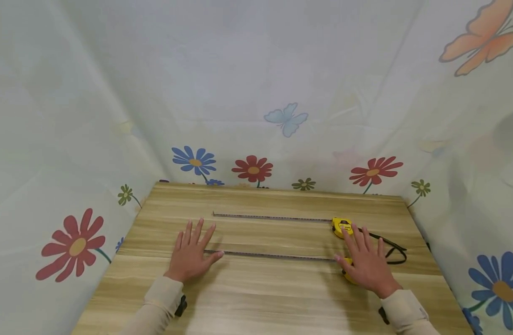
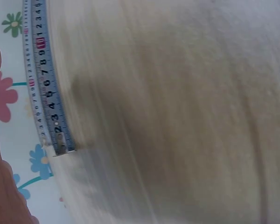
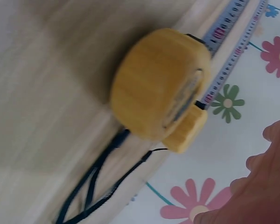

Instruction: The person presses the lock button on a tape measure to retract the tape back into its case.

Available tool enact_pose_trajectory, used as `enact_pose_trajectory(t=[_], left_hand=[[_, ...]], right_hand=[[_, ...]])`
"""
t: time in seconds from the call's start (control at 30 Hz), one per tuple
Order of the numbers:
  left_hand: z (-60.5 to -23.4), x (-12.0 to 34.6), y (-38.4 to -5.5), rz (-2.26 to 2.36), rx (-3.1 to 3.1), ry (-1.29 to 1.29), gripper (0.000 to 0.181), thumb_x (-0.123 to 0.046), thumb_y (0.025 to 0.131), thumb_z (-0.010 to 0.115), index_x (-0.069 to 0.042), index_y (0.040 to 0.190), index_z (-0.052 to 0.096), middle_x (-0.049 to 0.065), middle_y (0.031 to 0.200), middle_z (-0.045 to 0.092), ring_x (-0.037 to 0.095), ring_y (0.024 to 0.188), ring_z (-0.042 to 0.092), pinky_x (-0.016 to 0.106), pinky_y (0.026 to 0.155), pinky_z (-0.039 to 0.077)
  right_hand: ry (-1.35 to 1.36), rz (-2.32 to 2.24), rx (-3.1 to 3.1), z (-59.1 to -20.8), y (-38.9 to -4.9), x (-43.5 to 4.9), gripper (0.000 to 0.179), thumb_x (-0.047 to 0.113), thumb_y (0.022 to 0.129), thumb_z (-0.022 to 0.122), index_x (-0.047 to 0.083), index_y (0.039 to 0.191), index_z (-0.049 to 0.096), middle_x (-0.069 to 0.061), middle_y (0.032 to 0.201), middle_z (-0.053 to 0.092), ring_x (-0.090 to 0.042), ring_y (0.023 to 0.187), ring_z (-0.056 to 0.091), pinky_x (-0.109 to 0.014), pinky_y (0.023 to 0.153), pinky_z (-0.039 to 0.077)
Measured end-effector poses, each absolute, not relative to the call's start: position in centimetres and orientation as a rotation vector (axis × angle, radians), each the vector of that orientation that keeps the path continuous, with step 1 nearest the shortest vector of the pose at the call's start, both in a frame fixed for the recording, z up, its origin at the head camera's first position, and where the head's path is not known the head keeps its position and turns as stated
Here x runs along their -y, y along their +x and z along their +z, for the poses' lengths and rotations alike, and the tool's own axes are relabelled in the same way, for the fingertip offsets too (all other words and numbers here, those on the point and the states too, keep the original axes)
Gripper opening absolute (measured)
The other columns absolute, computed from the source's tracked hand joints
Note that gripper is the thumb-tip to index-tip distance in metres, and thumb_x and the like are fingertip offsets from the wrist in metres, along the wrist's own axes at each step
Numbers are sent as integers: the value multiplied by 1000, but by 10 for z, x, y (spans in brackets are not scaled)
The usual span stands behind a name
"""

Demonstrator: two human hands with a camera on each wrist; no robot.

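1. Bench [image 1: 277, 302]: pale wood-grain top with brown streaks; soft shadows lie around both hands. Clock directions run from its middle, 12 at the far edge.
2. Wall sheet [image 1: 223, 60]: whitish, creased, hung on three sides, printed with flowers and butterflies. A blue butterfly [image 1: 286, 120] is at 12 o'clock, an orange butterfly [image 1: 482, 39] between 1 and 2, a large red flower [image 1: 77, 246] at 9, a large blue flower [image 1: 503, 291] near 3.
3. Far tape [image 1: 342, 225]: yellow case with a dark label, at 2 o'clock. Its blade [image 1: 273, 217] is drawn out straight toward 9 o'clock.
4. Near tape [image 1: 349, 275]: rounded yellow case at 3 o'clock, partly hidden by the right hand; its blade [image 1: 273, 255] runs roughly parallel to the other.
5. Markings: the left wrist view shows silvery blades with black numerals, some figures on red, and a metal hook [image 2: 64, 153] at one end.
6. Black straps [image 1: 388, 244] trail from the cases toward 3 o'clock.
7. Left hand [image 1: 191, 253]: at 9 o'clock, fingers spread, over the near blade's end; contact cannot be told.
8. Right hand [image 1: 367, 263]: at 3 o'clock, fingers spread, over the near tape, gripping nothing; contact cannot be told.
9. Both sleeves [image 1: 166, 294] are cream.
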State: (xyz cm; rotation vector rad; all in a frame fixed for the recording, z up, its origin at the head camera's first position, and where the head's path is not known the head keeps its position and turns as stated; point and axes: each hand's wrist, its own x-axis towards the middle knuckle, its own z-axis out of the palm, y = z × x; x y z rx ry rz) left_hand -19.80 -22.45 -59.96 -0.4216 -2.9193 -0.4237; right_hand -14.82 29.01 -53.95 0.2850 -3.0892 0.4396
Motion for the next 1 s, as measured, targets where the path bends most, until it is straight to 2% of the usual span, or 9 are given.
enact_pose_trajectory(t=[0.3,0.47,0.6,0.83,1.0], left_hand=[[-603,226,-194,-399,2987,-424,88,-69,95,57,-25,166,30,15,175,17,48,161,13,69,128,14],[-610,230,-194,-389,2959,-458,88,-68,95,59,-24,165,31,18,174,20,49,160,17,69,126,18],[-610,230,-191,-375,2971,-460,87,-67,96,58,-22,165,31,18,174,21,48,160,18,68,127,19],[-612,233,-188,-412,2970,-487,87,-64,96,60,-18,165,33,20,173,21,50,159,19,69,126,21],[-615,236,-188,-393,2984,-500,87,-67,98,56,-19,165,31,19,174,18,48,160,18,67,127,21]], right_hand=[[294,436,3094,-555,-147,-298,84,60,102,55,13,166,27,-17,175,12,-45,162,8,-82,119,5],[298,426,3112,-564,-147,-302,85,61,102,55,11,165,28,-22,174,15,-48,161,9,-80,120,3],[306,395,3107,-569,-145,-303,83,57,101,60,10,164,31,-23,172,20,-51,158,15,-82,119,8],[302,418,3135,-576,-143,-305,84,58,100,60,11,164,33,-23,172,20,-52,157,16,-83,118,9],[316,449,3148,-579,-143,-308,84,56,100,61,9,164,32,-24,172,21,-52,158,16,-83,117,9]])
